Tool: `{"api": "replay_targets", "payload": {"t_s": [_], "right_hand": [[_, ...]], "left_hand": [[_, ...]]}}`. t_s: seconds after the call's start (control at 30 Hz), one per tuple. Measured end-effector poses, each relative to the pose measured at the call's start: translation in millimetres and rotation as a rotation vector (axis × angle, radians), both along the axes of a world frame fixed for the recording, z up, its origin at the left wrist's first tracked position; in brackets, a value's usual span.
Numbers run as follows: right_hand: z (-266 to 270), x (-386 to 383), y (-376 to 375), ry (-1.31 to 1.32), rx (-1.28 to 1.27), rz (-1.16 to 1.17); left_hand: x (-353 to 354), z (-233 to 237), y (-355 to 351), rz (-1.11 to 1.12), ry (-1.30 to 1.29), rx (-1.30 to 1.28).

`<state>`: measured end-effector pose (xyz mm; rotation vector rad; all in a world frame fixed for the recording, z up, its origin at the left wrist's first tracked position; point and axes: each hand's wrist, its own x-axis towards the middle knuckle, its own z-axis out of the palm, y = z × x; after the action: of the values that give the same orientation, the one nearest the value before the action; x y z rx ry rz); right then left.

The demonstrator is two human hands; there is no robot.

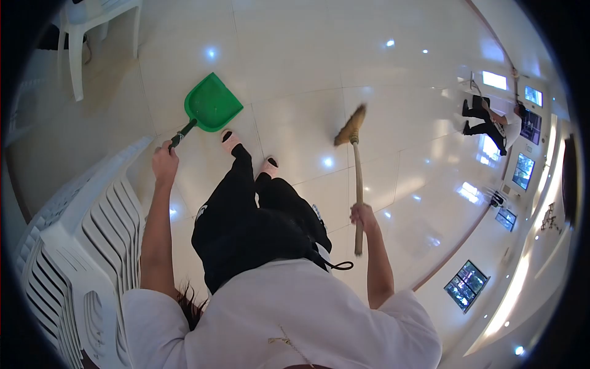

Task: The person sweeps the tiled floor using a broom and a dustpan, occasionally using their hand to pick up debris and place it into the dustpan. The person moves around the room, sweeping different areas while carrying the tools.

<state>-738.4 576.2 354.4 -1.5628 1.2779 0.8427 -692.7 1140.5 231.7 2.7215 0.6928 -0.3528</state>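
My left hand (165,162) is closed around the black handle of a green dustpan (214,103), whose wide pan lies just ahead of my feet. On the other side, my right hand (363,216) grips the pale wooden stick of a broom (351,127). The broom's brown bristles are slightly blurred, over the tiled floor (289,135) and well to the right of the dustpan. Both arms reach forward and apart, with my two feet between the tools.
Stacked white plastic chairs (104,246) stand close by my left arm. Another white chair (98,24) is at the upper left. Far off to the right, a person (498,123) in a light top and dark trousers is near a wall with windows (467,286).
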Motion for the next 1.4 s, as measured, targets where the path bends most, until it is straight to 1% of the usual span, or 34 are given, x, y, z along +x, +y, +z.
{"api": "replay_targets", "payload": {"t_s": [0.07,0.1,0.13,0.17,0.2,0.23,0.27,0.3,0.33,0.37,0.43,0.47,0.53,0.6,0.67,0.7,0.77,0.8,0.83,0.87,0.9,0.93,1.0,1.03,1.07,1.1,1.17,1.23,1.27,1.33,1.4], "right_hand": [[-45.4,14.0,-10.8,0.052,0.055,0.053],[-89.5,-3.3,-31.1,-0.248,0.199,0.274],[-79.4,18.2,2.9,-0.162,0.305,0.065],[-77.0,32.1,28.5,-0.13,0.457,-0.113],[-84.5,41.2,52.3,0.006,0.42,-0.146],[-82.8,50.2,79.0,0.112,0.48,-0.287],[-92.5,47.3,97.1,0.168,0.577,-0.337],[-82.6,46.7,123.7,0.17,0.672,-0.302],[-78.3,44.3,144.9,0.241,0.73,-0.32],[-72.9,45.1,162.2,0.226,0.69,-0.156],[-71.5,52.3,167.7,0.358,0.867,-0.253],[-62.9,54.7,165.7,0.356,0.872,-0.251],[-32.6,64.3,142.9,0.19,0.814,-0.03],[8.1,61.5,119.7,-0.01,0.571,0.396],[53.6,68.3,97.2,0.029,0.448,0.509],[76.9,72.8,87.0,0.024,0.411,0.526],[111.3,95.7,65.3,0.024,0.381,0.556],[120.9,103.9,59.1,0.03,0.244,0.601],[114.7,105.8,61.3,0.034,0.104,0.641],[104.4,113.6,59.2,0.037,0.108,0.648],[83.7,123.9,55.4,-0.059,0.062,0.639],[59.0,135.3,52.7,-0.157,0.015,0.627],[-6.0,164.7,56.3,-0.232,-0.027,0.73],[-22.8,182.0,75.4,-0.244,0.057,0.589],[-55.4,192.7,84.8,-0.282,0.15,0.592],[-79.3,203.0,102.0,-0.293,0.166,0.463],[-130.7,210.5,124.1,-0.249,0.22,0.567],[-142.9,207.3,148.0,-0.27,0.222,0.841],[-143.3,203.9,153.4,-0.264,0.225,0.836],[-136.9,198.7,158.6,-0.128,0.141,1.076],[-88.9,208.0,144.9,-0.043,0.32,1.057]], "left_hand": [[-1.3,8.1,-1.6,-0.023,-0.019,0.033],[-1.2,12.6,-3.4,-0.046,-0.046,0.054],[0.7,15.6,-5.9,-0.052,-0.038,0.061],[2.8,18.1,-9.1,-0.059,-0.022,0.068],[4.4,18.6,-11.9,-0.067,-0.007,0.072],[6.9,15.3,-13.9,-0.075,-0.004,0.076],[10.1,10.5,-15.1,-0.105,0.041,0.114],[11.6,5.4,-16.9,-0.133,0.089,0.149],[14.8,2.8,-18.4,-0.136,0.095,0.148],[18.0,1.4,-19.9,-0.115,0.094,0.129],[20.9,-1.2,-22.2,-0.092,0.088,0.112],[22.4,-1.8,-21.8,-0.097,0.136,0.144],[22.1,-2.8,-17.0,-0.096,0.18,0.18],[19.1,-5.8,-10.4,-0.081,0.12,0.137],[12.4,-14.1,-4.2,-0.081,0.092,0.138],[8.1,-14.6,-2.1,-0.097,0.075,0.136],[15.3,9.8,-18.1,-0.043,0.074,0.13],[15.5,19.1,-23.7,-0.011,0.073,0.12],[9.7,13.0,-20.0,-0.001,0.076,0.122],[8.4,14.1,-19.8,0.019,0.073,0.112],[7.6,16.6,-20.7,0.037,0.07,0.103],[7.4,17.9,-22.1,0.04,0.073,0.106],[9.1,18.8,-24.2,0.079,0.093,0.11],[11.5,19.5,-25.4,0.079,0.093,0.114],[12.0,18.8,-27.6,0.098,0.091,0.103],[14.4,18.7,-27.8,0.114,0.092,0.093],[18.7,16.7,-26.7,0.123,0.12,0.094],[27.4,10.3,-23.5,0.134,0.14,0.094],[28.9,8.8,-21.7,0.139,0.155,0.092],[30.6,6.6,-17.9,0.15,0.169,0.082],[37.3,5.5,-13.7,0.208,0.237,0.042]]}}
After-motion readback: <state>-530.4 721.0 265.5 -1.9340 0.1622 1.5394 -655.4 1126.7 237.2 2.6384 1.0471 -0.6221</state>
